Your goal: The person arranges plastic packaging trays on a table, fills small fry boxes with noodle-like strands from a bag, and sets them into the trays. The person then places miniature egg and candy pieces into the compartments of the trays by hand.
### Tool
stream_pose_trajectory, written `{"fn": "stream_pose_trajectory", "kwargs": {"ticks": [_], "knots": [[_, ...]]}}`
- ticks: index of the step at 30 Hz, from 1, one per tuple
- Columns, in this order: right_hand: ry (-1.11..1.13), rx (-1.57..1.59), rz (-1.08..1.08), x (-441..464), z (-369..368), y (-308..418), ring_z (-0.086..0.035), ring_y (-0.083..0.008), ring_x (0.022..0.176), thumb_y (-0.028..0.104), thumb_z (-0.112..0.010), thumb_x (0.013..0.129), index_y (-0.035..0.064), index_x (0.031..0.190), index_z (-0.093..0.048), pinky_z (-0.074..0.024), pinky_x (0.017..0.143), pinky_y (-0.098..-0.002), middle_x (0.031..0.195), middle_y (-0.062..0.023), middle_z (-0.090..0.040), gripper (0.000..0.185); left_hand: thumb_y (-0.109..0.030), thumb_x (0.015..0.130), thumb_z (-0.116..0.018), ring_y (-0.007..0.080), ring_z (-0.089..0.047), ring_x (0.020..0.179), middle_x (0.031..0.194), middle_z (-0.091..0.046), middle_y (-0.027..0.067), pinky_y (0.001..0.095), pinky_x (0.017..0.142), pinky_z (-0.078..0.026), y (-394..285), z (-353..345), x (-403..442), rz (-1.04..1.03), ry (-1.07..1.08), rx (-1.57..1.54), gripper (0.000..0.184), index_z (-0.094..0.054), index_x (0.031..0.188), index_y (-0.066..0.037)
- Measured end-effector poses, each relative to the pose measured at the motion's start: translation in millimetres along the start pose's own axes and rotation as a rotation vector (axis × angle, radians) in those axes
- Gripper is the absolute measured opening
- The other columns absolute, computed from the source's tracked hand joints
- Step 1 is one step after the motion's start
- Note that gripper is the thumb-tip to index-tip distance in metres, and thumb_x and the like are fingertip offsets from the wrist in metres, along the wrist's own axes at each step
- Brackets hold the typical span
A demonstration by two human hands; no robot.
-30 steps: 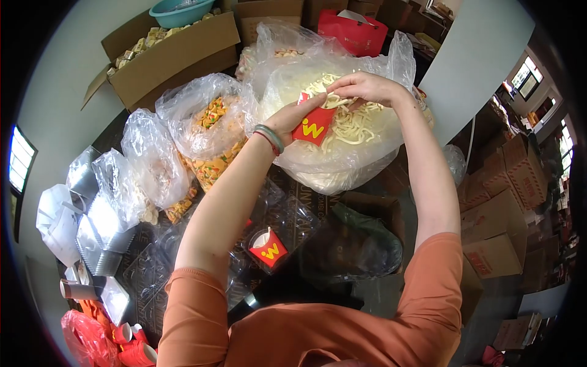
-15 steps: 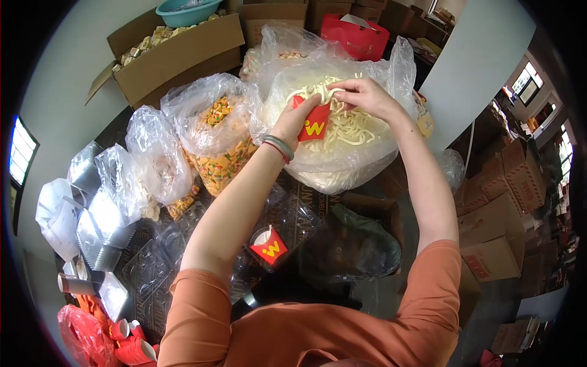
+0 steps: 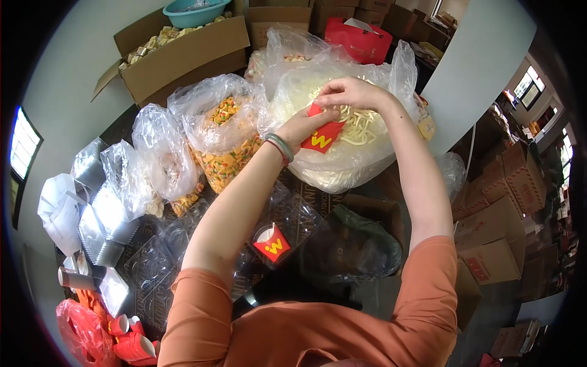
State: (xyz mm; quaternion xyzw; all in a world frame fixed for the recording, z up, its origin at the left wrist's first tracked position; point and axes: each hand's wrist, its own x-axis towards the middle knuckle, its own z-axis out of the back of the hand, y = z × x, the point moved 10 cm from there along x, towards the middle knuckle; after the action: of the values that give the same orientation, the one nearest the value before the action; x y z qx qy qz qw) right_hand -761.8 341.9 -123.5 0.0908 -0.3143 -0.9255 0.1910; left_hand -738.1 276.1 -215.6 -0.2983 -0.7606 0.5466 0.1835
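My left hand (image 3: 299, 129) is closed around a red french fry box (image 3: 320, 138) with a yellow logo, tilted over a big clear plastic bag (image 3: 333, 176). Pale fry-shaped strips (image 3: 362, 127) fill the bag's open mouth. Bent fingers of my right hand (image 3: 353, 93) come together at the box's upper opening; what they pinch is hidden. Nearer my body, a second red fry box (image 3: 273, 246) rests on clear plastic packaging (image 3: 177, 244), its inside mostly out of sight.
To the left stand clear bags of orange pieces (image 3: 229, 162) and stacked clear trays (image 3: 104, 226). Red paper cups (image 3: 134, 347) lie at lower left. Behind are a cardboard box (image 3: 183, 64) and a red bag (image 3: 361, 43). A dark-lined carton (image 3: 354, 244) sits below the strips.
My right hand has moved left and slightly down, from above the strips to the box's opening. The box in my left hand has shifted slightly right and down and is tilted more.
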Motion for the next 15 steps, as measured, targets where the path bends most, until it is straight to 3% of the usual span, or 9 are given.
{"fn": "stream_pose_trajectory", "kwargs": {"ticks": [4,6,7,10,13,15], "knots": [[-0.018,0.030,0.058,-3.7,-4.3,5.2,-0.060,-0.0134,0.097,0.020,-0.064,0.090,0.0005,0.104,-0.067,-0.0478,0.086,-0.0289,0.101,-0.0038,-0.065,0.025,-0.033,0.090,-0.067,0.0174,-0.067,0.086,0.104,-0.066,0.0088,0.0306,0.073,-0.057,-7.2,-0.4,-8.6,-0.079,0.080,-0.211,0.043,-0.055,0.120,-0.005],[-0.103,0.042,0.273,-17.7,-8.5,22.8,-0.059,-0.0159,0.100,0.018,-0.063,0.088,-0.0014,0.102,-0.068,-0.0474,0.087,-0.0283,0.109,-0.0071,-0.061,0.024,-0.032,0.091,-0.066,0.0178,-0.067,0.087,0.105,-0.066,0.0091,0.0309,0.074,-0.057,-7.0,3.1,-17.0,-0.083,0.073,-0.334,0.042,-0.054,0.121,-0.004],[-0.094,0.071,0.223,-26.2,-15.3,27.6,-0.056,-0.0172,0.109,0.017,-0.061,0.090,-0.0020,0.102,-0.068,-0.0472,0.091,-0.0299,0.121,-0.0077,-0.056,0.024,-0.031,0.092,-0.064,0.0184,-0.067,0.087,0.104,-0.066,0.0097,0.0313,0.075,-0.057,-12.5,3.2,-24.5,-0.117,0.039,-0.368,0.041,-0.054,0.121,-0.003],[-0.136,0.132,0.327,-39.4,-30.8,37.0,-0.055,-0.0182,0.111,0.020,-0.061,0.091,-0.0011,0.102,-0.068,-0.0470,0.093,-0.0312,0.120,-0.0077,-0.056,0.024,-0.030,0.094,-0.061,0.0192,-0.068,0.087,0.103,-0.067,0.0102,0.0317,0.075,-0.057,-11.1,10.1,-40.6,-0.134,-0.017,-0.377,0.039,-0.055,0.119,-0.002],[-0.450,0.247,0.382,-56.9,-15.0,40.0,-0.055,-0.0183,0.112,0.022,-0.058,0.095,-0.0003,0.109,-0.063,-0.0473,0.092,-0.0311,0.119,-0.0088,-0.058,0.027,-0.031,0.096,-0.058,0.0226,-0.068,0.089,0.105,-0.067,0.0122,0.0327,0.077,-0.057,-2.6,19.5,-64.4,-0.136,-0.109,-0.332,0.038,-0.054,0.120,-0.001],[-0.480,0.436,0.334,-66.6,-24.3,39.0,-0.059,-0.0167,0.105,0.024,-0.058,0.096,-0.0015,0.112,-0.059,-0.0483,0.089,-0.0286,0.111,-0.0090,-0.062,0.030,-0.031,0.097,-0.056,0.0258,-0.069,0.091,0.108,-0.066,0.0142,0.0338,0.078,-0.058,0.3,26.3,-87.7,-0.172,-0.192,-0.317,0.039,-0.053,0.121,-0.001]]}}
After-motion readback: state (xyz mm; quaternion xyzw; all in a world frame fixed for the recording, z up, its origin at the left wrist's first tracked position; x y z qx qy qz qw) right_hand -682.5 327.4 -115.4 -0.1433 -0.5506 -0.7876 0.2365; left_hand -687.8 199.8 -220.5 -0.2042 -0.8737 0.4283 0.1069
